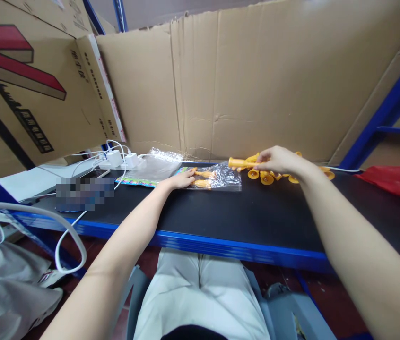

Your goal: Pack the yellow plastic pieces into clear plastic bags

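My right hand (276, 159) is closed round an orange-yellow plastic toy horn (237, 163), which points left with its round end over the bag's right side. Below and behind that hand lies a loose pile of similar orange plastic pieces (266, 178) with flared round ends. My left hand (181, 179) grips the near left part of a clear plastic bag (233, 182), its fingers on the film. Inside this bag show orange pieces (203, 183), lying side by side. Left of my left hand, more flat clear bags (157, 167) with a colourful printed edge lie stacked.
White chargers (114, 159) and tangled cables stand at the left, beside a blurred-out object (84, 192). A red plastic bag (398, 184) lies at the right. Cardboard (256, 85) walls the back of the black tabletop (239, 217), which has a blue metal edge (221, 245).
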`<state>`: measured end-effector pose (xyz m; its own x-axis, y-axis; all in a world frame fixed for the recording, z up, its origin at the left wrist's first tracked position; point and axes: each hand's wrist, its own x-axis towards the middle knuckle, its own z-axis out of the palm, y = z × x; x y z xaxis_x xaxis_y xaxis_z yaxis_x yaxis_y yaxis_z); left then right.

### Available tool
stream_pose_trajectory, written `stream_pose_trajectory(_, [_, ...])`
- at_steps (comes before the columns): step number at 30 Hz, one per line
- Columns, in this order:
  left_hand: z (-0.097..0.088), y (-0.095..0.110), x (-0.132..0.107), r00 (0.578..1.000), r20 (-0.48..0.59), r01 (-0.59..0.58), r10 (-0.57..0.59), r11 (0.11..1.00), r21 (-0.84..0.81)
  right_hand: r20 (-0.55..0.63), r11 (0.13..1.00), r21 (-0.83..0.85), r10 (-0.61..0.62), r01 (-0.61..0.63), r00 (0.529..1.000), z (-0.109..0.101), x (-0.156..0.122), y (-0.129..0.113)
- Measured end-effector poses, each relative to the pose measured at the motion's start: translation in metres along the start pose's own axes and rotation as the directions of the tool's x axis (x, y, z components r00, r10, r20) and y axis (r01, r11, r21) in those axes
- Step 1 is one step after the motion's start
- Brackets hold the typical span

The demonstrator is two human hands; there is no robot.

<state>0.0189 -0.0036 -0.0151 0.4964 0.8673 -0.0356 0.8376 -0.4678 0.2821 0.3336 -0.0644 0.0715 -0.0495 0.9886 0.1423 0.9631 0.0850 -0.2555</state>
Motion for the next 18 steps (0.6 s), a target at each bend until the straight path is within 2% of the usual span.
stream_pose_trajectory(3, [0.000, 0.002, -0.002, 1.000, -0.006, 0.007, -0.007, 1.000, -0.005, 0.200, 0.998, -0.038, -0.032, 0.041, 0.979, 0.009, -0.002, 0.006])
stream_pose_trajectory(5, [-0.002, 0.005, -0.006, 1.000, -0.012, 0.013, -0.013, 1.000, -0.011, 0.245, 0.998, -0.026, -0.050, 0.059, 0.968, 0.016, -0.001, 0.004])
stream_pose_trajectory(9, [-0.004, 0.009, -0.010, 1.000, -0.012, 0.006, -0.007, 1.000, -0.014, 0.165, 0.994, -0.039, -0.094, 0.102, 0.982, 0.031, 0.003, -0.008])
stream_pose_trajectory(14, [-0.001, 0.016, -0.007, 0.999, -0.043, -0.006, 0.006, 1.000, 0.001, -0.064, 0.990, -0.125, -0.073, 0.065, 0.995, 0.047, -0.002, -0.026])
stream_pose_trajectory(18, [0.003, 0.025, -0.005, 0.999, -0.003, -0.033, 0.032, 0.998, -0.058, -0.108, 0.987, -0.160, -0.051, 0.033, 0.993, 0.054, -0.008, -0.037])
